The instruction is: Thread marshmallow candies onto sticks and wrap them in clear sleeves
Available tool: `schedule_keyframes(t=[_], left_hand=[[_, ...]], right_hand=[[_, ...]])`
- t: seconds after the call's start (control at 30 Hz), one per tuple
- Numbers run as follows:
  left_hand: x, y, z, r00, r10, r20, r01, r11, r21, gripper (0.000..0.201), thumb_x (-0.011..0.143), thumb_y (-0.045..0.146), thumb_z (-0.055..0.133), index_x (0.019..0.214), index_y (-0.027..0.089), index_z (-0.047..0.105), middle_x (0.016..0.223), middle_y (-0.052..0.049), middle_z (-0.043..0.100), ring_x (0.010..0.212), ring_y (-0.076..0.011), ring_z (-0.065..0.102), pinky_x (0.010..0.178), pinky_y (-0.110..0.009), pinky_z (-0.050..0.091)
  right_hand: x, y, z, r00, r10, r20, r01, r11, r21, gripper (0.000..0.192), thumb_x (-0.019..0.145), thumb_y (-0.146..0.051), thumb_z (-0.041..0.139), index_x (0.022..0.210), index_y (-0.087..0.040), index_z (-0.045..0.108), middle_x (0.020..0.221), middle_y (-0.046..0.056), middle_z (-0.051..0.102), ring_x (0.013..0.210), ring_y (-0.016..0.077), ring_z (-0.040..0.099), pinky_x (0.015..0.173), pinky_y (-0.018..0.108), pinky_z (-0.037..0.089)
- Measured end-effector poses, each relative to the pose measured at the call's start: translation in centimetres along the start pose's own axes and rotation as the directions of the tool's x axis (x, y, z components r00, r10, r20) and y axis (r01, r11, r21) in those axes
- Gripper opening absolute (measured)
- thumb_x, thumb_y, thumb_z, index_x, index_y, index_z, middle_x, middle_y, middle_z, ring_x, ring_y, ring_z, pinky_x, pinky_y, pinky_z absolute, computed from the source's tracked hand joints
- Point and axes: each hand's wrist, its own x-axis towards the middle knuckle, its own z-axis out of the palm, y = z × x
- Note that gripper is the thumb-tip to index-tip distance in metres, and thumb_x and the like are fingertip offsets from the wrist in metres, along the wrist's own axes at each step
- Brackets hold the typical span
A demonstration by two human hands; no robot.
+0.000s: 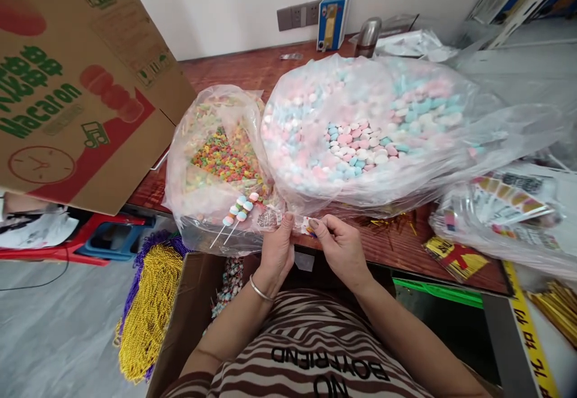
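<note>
My left hand point(276, 254) grips two thin white sticks threaded with pastel candy pieces, the candy skewers point(238, 208), which point away to the left. A small clear printed wrapper point(288, 220) stretches between both hands. My right hand point(340, 247) pinches the wrapper's right end with thumb and forefinger. Both hands hover at the near edge of the reddish wooden table point(252, 70), just in front of two open plastic bags.
A big clear bag of pink, blue and white candies point(360, 139) sits mid-table; a smaller bag of multicoloured bits point(225, 157) lies left of it. Printed wrappers point(505, 205) pile at right. A Macaron carton point(76, 85) leans at left. Gold beads point(146, 314) and an open box point(189, 308) lie below.
</note>
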Motion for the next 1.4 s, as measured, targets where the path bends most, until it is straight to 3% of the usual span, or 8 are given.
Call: schedule_keyframes(t=[0.17,0.27,0.4,0.57,0.73,0.97,1.2,1.4], left_hand=[[0.6,-0.6,-1.0,0.983,-0.182,0.031,0.185,0.976,-0.113,0.046,0.060,0.041,0.095,0.070,0.016,0.058,0.059,0.007,0.054,0.053,-0.0056,0.049,0.056,-0.020,0.046],[0.9,-0.6,-1.1,0.967,-0.254,0.015,0.251,0.941,-0.226,0.049,0.058,0.042,0.096,0.066,0.016,0.055,0.057,0.007,0.051,0.051,-0.0053,0.047,0.052,-0.019,0.043],[1.1,-0.5,-1.3,0.955,-0.297,0.014,0.287,0.907,-0.307,0.045,0.062,0.039,0.094,0.068,0.016,0.055,0.058,0.006,0.051,0.055,-0.0061,0.049,0.053,-0.018,0.042],[1.0,-0.7,-1.9,0.965,-0.258,0.043,0.259,0.926,-0.276,0.041,0.070,0.044,0.089,0.070,0.015,0.059,0.062,0.005,0.054,0.058,-0.0069,0.051,0.058,-0.020,0.045],[0.6,-0.6,-1.8,0.980,-0.183,0.076,0.197,0.948,-0.252,0.051,0.058,0.052,0.092,0.062,0.016,0.057,0.056,0.005,0.053,0.055,-0.0083,0.050,0.058,-0.023,0.045],[0.3,-0.8,-1.6,0.996,-0.084,0.030,0.088,0.978,-0.189,0.051,0.058,0.051,0.093,0.062,0.016,0.056,0.057,0.005,0.052,0.055,-0.0085,0.048,0.059,-0.024,0.045],[0.0,-0.8,-1.7,0.998,-0.056,0.039,0.061,0.988,-0.139,0.052,0.058,0.052,0.093,0.065,0.017,0.054,0.061,0.005,0.049,0.058,-0.0079,0.044,0.059,-0.023,0.041],[0.1,-1.2,-1.7,0.995,0.043,-0.093,-0.047,0.998,-0.048,0.049,0.054,0.044,0.096,0.069,0.020,0.056,0.065,0.006,0.053,0.062,-0.0084,0.047,0.066,-0.023,0.045]], right_hand=[[0.1,0.0,-0.5,0.999,-0.052,-0.012,0.052,0.999,-0.012,0.047,0.096,-0.047,0.060,0.060,-0.021,0.045,0.056,-0.006,0.039,0.054,0.0105,0.037,0.053,0.025,0.030],[-0.1,-0.2,-1.1,0.995,-0.091,-0.044,0.092,0.996,0.022,0.036,0.101,-0.044,0.053,0.075,-0.020,0.060,0.066,-0.002,0.053,0.061,0.0129,0.049,0.058,0.026,0.039],[-0.8,-0.7,-1.3,0.954,-0.295,-0.054,0.295,0.955,-0.018,0.025,0.102,-0.038,0.052,0.114,-0.021,0.066,0.103,0.007,0.063,0.088,0.0185,0.062,0.076,0.032,0.051],[-1.1,-1.1,-0.8,0.900,-0.435,0.019,0.435,0.894,-0.108,0.027,0.102,-0.037,0.052,0.120,-0.024,0.066,0.120,0.012,0.062,0.114,0.0249,0.061,0.096,0.041,0.053],[-1.0,-1.2,-0.6,0.923,-0.383,0.016,0.383,0.919,-0.098,0.018,0.101,-0.029,0.053,0.111,-0.022,0.066,0.116,0.010,0.063,0.110,0.0228,0.063,0.094,0.038,0.054],[-1.1,-1.3,-0.2,0.918,-0.395,-0.024,0.387,0.909,-0.157,0.016,0.097,-0.021,0.061,0.113,-0.021,0.063,0.116,0.011,0.063,0.113,0.0226,0.061,0.096,0.039,0.054],[-1.1,-1.4,0.2,0.951,-0.301,-0.067,0.296,0.952,-0.079,0.013,0.096,-0.021,0.060,0.110,-0.022,0.062,0.115,0.010,0.063,0.103,0.0207,0.064,0.081,0.035,0.059],[-1.0,-1.4,0.2,0.929,-0.337,-0.150,0.317,0.937,-0.143,0.018,0.095,-0.020,0.063,0.112,-0.022,0.061,0.113,0.009,0.063,0.097,0.0201,0.064,0.083,0.036,0.057]])
